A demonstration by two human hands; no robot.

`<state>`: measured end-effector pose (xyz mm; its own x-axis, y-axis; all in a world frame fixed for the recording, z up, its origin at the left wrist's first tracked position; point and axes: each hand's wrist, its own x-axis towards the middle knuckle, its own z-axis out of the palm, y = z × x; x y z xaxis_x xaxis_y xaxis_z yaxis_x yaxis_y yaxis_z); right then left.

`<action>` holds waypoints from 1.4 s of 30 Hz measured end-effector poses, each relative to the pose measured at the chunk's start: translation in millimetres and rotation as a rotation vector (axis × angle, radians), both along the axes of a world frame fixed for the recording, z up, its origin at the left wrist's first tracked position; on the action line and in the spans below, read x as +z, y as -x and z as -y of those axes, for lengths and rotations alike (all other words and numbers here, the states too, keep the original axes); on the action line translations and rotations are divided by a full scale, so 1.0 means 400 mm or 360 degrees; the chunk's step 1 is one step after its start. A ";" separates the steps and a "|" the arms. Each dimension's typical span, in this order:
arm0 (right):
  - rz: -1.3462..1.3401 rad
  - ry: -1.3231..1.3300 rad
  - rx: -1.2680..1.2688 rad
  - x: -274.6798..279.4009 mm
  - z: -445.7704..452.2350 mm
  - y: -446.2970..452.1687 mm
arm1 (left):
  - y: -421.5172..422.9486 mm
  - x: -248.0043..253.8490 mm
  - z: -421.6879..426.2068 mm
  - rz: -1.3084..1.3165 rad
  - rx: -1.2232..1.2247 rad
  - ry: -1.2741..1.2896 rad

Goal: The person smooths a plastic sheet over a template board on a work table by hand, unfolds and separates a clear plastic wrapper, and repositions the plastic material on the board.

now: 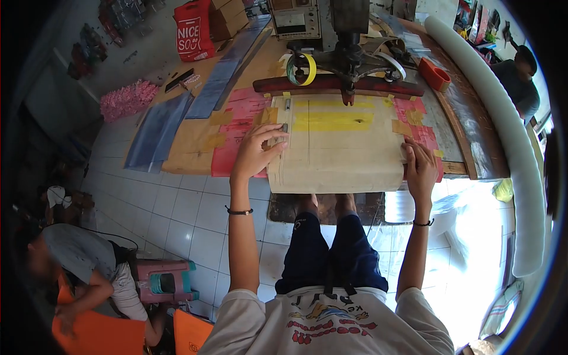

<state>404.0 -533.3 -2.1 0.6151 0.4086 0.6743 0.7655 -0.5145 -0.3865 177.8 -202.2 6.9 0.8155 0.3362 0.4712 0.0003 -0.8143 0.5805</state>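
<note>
A beige sheet (343,163) with yellow strips across its upper part lies on the worktable, its front edge bending down over the table's edge. My left hand (258,149) rests on the sheet's left side, fingertips at a small metal piece (285,128); thumb and fingers are apart. At the right edge of the sheet, my right hand (421,165) lies with extended fingers touching the border. Red taped material (236,127) shows under the sheet on both sides. Above the sheet's far edge hangs a dark press head (350,65) with a dark red bar (266,86).
Blue translucent plastic sheets (157,133) lie at the left of the table. A yellow tape roll (309,70) hangs by the press; an orange tape dispenser (434,74) sits right. A white foam roll (503,136) flanks the table. Another person (89,266) handles orange material lower left.
</note>
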 end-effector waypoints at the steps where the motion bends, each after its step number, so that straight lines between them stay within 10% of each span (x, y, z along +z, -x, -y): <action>1: 0.0041 0.0014 -0.0023 -0.005 0.001 0.005 | -0.001 0.001 -0.001 0.0004 -0.0002 0.0025; 42: 0.0231 -0.0150 -0.0194 -0.179 0.033 0.103 | 0.016 -0.017 0.026 0.0411 0.0347 0.0108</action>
